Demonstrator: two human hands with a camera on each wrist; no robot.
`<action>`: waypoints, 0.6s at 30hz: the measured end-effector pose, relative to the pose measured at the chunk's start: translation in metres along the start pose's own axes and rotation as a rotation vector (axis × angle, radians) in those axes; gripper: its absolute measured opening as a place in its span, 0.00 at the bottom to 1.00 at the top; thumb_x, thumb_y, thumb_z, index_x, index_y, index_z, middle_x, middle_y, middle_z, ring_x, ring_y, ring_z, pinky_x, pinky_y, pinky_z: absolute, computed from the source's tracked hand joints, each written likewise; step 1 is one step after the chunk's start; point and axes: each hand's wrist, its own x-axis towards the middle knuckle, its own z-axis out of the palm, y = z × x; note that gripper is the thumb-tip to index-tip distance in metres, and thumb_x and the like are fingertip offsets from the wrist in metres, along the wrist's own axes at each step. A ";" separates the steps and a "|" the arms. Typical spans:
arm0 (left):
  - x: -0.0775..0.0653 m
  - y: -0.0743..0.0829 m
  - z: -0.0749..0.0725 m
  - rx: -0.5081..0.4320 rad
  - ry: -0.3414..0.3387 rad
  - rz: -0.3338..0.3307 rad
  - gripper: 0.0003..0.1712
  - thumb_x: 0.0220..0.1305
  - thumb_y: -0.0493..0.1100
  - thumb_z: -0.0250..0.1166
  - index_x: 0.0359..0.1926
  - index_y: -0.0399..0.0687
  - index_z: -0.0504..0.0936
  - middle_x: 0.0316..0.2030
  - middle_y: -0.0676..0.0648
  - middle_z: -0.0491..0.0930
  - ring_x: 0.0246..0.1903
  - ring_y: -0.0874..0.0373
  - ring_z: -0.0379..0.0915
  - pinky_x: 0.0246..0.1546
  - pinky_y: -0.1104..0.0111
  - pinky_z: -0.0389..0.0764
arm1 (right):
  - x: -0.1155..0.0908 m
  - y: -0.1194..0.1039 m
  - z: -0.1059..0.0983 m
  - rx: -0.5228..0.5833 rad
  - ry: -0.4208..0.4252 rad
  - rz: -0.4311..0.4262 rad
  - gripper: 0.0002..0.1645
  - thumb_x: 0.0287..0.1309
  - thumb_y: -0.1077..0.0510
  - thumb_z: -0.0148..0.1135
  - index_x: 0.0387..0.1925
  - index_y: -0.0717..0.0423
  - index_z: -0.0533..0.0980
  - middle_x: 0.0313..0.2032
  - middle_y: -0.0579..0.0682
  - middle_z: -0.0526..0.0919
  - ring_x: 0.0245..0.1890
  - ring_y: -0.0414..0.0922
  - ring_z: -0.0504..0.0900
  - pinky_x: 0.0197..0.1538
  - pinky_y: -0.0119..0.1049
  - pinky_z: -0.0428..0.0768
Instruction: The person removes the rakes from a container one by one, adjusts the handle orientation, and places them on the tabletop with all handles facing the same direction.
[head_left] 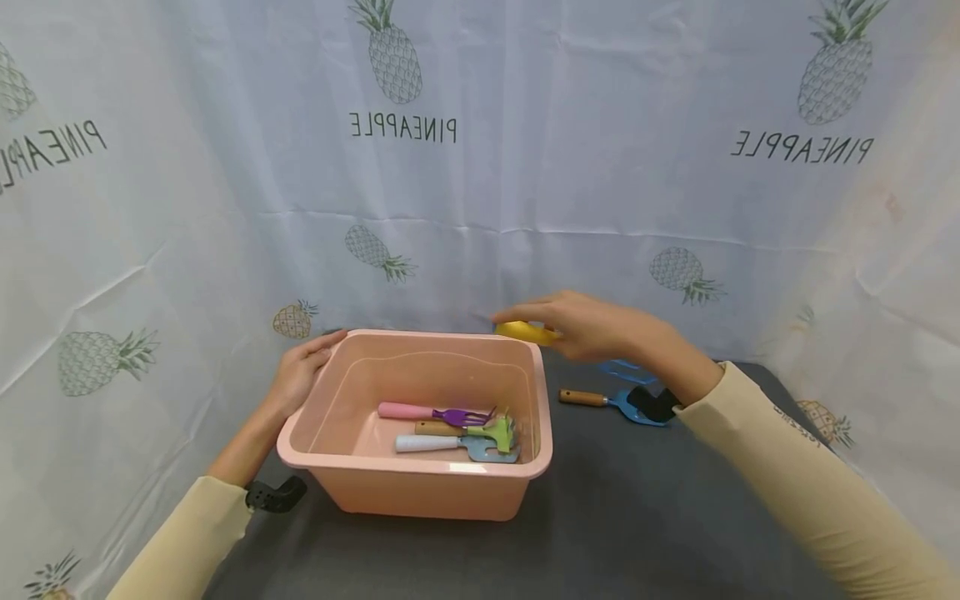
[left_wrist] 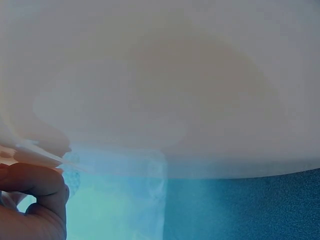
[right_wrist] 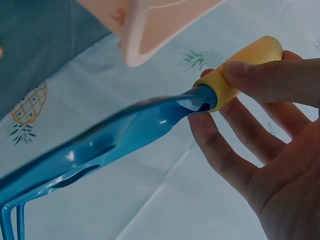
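My right hand (head_left: 588, 325) pinches the yellow handle (head_left: 527, 332) of a garden hand rake above the far right corner of a pink plastic basin (head_left: 420, 487). In the right wrist view, the rake's blue metal head (right_wrist: 125, 125) slants down left to bent tines, with thumb and fingers at the handle's neck end. At the basin's far left corner, my left hand (head_left: 298, 375) grips the rim. Inside lie a purple fork with a pink handle (head_left: 405, 411), a green-headed tool with a wooden handle (head_left: 438, 428), and a grey-blue tool with a white handle (head_left: 427, 443).
Right of the basin, a blue trowel with a wooden handle (head_left: 583, 398) lies on the dark tabletop (head_left: 637, 517), partly behind the black wrist strap (head_left: 652, 404). Blue prongs (head_left: 628, 369) show below the right forearm. A pineapple-print curtain (head_left: 525, 183) surrounds the back and sides.
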 end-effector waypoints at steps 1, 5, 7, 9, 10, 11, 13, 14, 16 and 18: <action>0.000 0.000 0.000 0.001 0.000 0.000 0.26 0.82 0.38 0.45 0.74 0.37 0.69 0.69 0.29 0.71 0.41 0.83 0.77 0.42 0.83 0.80 | -0.003 0.002 0.000 -0.006 0.003 0.004 0.45 0.63 0.75 0.58 0.73 0.34 0.70 0.69 0.46 0.78 0.59 0.50 0.81 0.59 0.52 0.84; 0.001 0.001 -0.001 -0.003 0.003 0.003 0.25 0.82 0.38 0.45 0.74 0.36 0.69 0.69 0.29 0.71 0.41 0.84 0.76 0.42 0.83 0.80 | -0.011 0.011 0.002 -0.024 0.013 0.016 0.47 0.60 0.78 0.58 0.73 0.35 0.71 0.67 0.47 0.80 0.56 0.50 0.82 0.59 0.52 0.85; 0.001 0.001 0.000 -0.001 0.006 0.006 0.25 0.82 0.38 0.45 0.74 0.36 0.69 0.69 0.29 0.71 0.41 0.84 0.76 0.43 0.84 0.80 | -0.016 0.014 0.004 -0.027 0.014 0.024 0.49 0.58 0.79 0.57 0.73 0.35 0.71 0.66 0.47 0.81 0.54 0.49 0.82 0.57 0.50 0.86; 0.001 0.002 0.000 -0.009 0.005 0.005 0.25 0.81 0.37 0.45 0.73 0.35 0.69 0.69 0.29 0.71 0.41 0.84 0.76 0.43 0.84 0.80 | -0.020 0.018 0.006 -0.031 0.016 0.033 0.50 0.57 0.80 0.57 0.73 0.35 0.71 0.65 0.47 0.81 0.50 0.48 0.82 0.55 0.49 0.86; 0.001 0.002 0.000 -0.010 0.005 0.004 0.25 0.82 0.38 0.45 0.74 0.36 0.69 0.69 0.29 0.71 0.41 0.84 0.76 0.43 0.84 0.80 | -0.022 0.019 0.007 -0.031 0.018 0.038 0.50 0.56 0.80 0.58 0.73 0.36 0.71 0.64 0.48 0.82 0.49 0.48 0.82 0.54 0.48 0.87; 0.001 0.002 0.000 -0.013 0.004 0.001 0.25 0.82 0.38 0.45 0.74 0.36 0.69 0.69 0.29 0.70 0.41 0.84 0.76 0.43 0.84 0.80 | -0.024 0.021 0.008 -0.030 0.018 0.044 0.50 0.56 0.80 0.58 0.73 0.36 0.71 0.64 0.48 0.82 0.49 0.49 0.82 0.54 0.49 0.87; 0.001 0.003 0.001 -0.012 0.004 -0.003 0.26 0.82 0.38 0.45 0.74 0.36 0.69 0.69 0.29 0.70 0.42 0.84 0.76 0.43 0.84 0.80 | -0.027 0.024 0.011 -0.029 0.020 0.047 0.50 0.56 0.80 0.59 0.73 0.37 0.70 0.64 0.49 0.82 0.49 0.49 0.83 0.54 0.50 0.87; 0.001 0.003 0.001 -0.009 0.004 -0.004 0.26 0.82 0.38 0.45 0.74 0.36 0.69 0.69 0.29 0.70 0.41 0.84 0.76 0.43 0.84 0.80 | -0.028 0.026 0.012 -0.030 0.021 0.053 0.50 0.56 0.79 0.59 0.74 0.36 0.70 0.65 0.49 0.82 0.50 0.50 0.83 0.55 0.51 0.87; 0.000 0.004 0.001 -0.005 0.005 -0.007 0.26 0.81 0.38 0.45 0.74 0.36 0.69 0.69 0.29 0.71 0.41 0.84 0.76 0.43 0.84 0.80 | -0.032 0.030 0.015 -0.028 0.022 0.066 0.50 0.57 0.79 0.60 0.74 0.36 0.70 0.65 0.49 0.81 0.52 0.51 0.83 0.55 0.52 0.87; 0.000 0.003 0.001 0.000 0.005 -0.007 0.26 0.81 0.38 0.45 0.74 0.36 0.69 0.69 0.29 0.71 0.41 0.83 0.76 0.42 0.83 0.80 | -0.035 0.034 0.018 -0.028 0.022 0.073 0.50 0.57 0.79 0.60 0.74 0.36 0.70 0.66 0.50 0.81 0.53 0.51 0.83 0.55 0.52 0.87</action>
